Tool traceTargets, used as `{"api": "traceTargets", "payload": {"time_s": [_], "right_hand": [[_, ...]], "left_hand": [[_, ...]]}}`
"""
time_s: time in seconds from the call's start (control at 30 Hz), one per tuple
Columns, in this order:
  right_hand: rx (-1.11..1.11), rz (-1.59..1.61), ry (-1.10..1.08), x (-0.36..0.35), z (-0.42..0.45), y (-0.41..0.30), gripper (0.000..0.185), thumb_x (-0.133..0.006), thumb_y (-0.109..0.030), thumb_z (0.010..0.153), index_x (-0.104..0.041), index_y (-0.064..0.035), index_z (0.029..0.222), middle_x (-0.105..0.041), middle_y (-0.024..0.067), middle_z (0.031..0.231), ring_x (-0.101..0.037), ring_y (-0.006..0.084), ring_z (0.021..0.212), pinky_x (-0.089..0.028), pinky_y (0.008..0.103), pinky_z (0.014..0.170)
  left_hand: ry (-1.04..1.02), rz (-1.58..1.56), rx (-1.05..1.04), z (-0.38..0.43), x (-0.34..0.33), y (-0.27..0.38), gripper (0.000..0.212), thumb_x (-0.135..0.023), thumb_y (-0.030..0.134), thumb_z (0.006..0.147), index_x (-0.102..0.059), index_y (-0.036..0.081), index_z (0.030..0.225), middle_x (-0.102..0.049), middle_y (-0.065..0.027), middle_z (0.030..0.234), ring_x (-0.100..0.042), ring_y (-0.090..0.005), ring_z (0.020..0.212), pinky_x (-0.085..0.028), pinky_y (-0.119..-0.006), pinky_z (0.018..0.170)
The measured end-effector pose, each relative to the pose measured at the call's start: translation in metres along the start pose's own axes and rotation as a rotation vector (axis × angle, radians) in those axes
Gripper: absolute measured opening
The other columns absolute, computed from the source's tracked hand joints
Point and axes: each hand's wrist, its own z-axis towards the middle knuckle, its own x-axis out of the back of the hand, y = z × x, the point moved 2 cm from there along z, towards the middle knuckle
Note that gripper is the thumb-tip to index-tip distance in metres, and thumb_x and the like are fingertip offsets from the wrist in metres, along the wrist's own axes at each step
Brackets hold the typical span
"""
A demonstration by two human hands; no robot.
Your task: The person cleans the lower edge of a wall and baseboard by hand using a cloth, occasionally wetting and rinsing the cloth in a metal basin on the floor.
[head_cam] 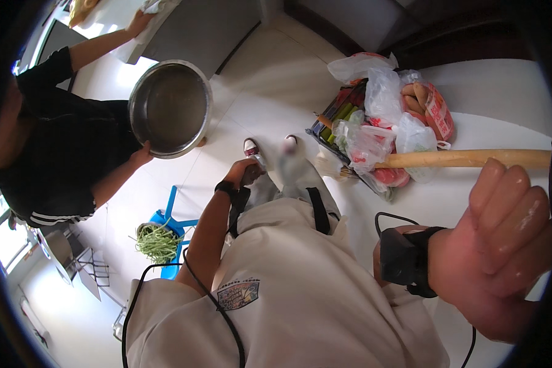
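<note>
My left hand (pixel 244 173) hangs in front of my thigh with its fingers curled. A small whitish patch shows at its fingertips, too indistinct to name. On the far right is my right hand (pixel 510 221), raised close to the camera, its skin glistening and its fingers bent towards the picture's edge. Whatever its palm may hold is hidden. Just past its knuckles runs a pale wooden pole (pixel 464 158); whether they touch I cannot tell. Black straps with dark devices sit on both my wrists.
Another person (pixel 64 147) at left holds a large steel basin (pixel 170 110), the other hand on a white cloth (pixel 154 6) at a counter. Green stalks (pixel 158 241) lie in a bowl on a blue stool (pixel 170 271). A black crate (pixel 336 120) carries plastic-bagged produce (pixel 379 96).
</note>
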Motion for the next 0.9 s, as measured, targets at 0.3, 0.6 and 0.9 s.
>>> {"api": "traceTargets", "payload": {"time_s": [0.3, 0.6, 0.9], "right_hand": [[0.073, -0.025, -0.099, 0.003, 0.016, -0.002, 0.036, -0.034, -0.033, 0.087, -0.034, -0.0126, 0.057, -0.030, -0.0002, 0.053, -0.026, 0.0119, 0.051, -0.021, 0.0284, 0.050], [0.133, -0.050, -0.149, -0.002, 0.029, -0.008, 0.034, -0.036, -0.033, 0.087, -0.035, -0.0121, 0.059, -0.030, -0.0002, 0.054, -0.026, 0.0119, 0.052, -0.021, 0.0282, 0.050], [0.192, -0.077, -0.196, -0.012, 0.042, -0.015, 0.033, -0.037, -0.033, 0.087, -0.036, -0.0116, 0.062, -0.030, -0.0002, 0.055, -0.026, 0.0119, 0.052, -0.022, 0.0280, 0.050]], "left_hand": [[0.045, -0.045, -0.043, 0.008, -0.014, 0.018, 0.028, -0.050, 0.031, 0.083, -0.060, 0.006, 0.075, -0.063, -0.0062, 0.072, -0.050, -0.0111, 0.052, -0.039, -0.022, 0.047], [0.001, -0.106, -0.131, 0.016, -0.009, 0.022, 0.023, -0.052, 0.028, 0.081, -0.059, 0.006, 0.080, -0.063, -0.0078, 0.075, -0.054, -0.0125, 0.054, -0.038, -0.023, 0.042], [0.061, -0.204, -0.180, 0.018, 0.000, 0.022, 0.023, -0.050, 0.027, 0.082, -0.058, 0.005, 0.083, -0.063, -0.0077, 0.076, -0.055, -0.0136, 0.057, -0.041, -0.023, 0.045]]}}
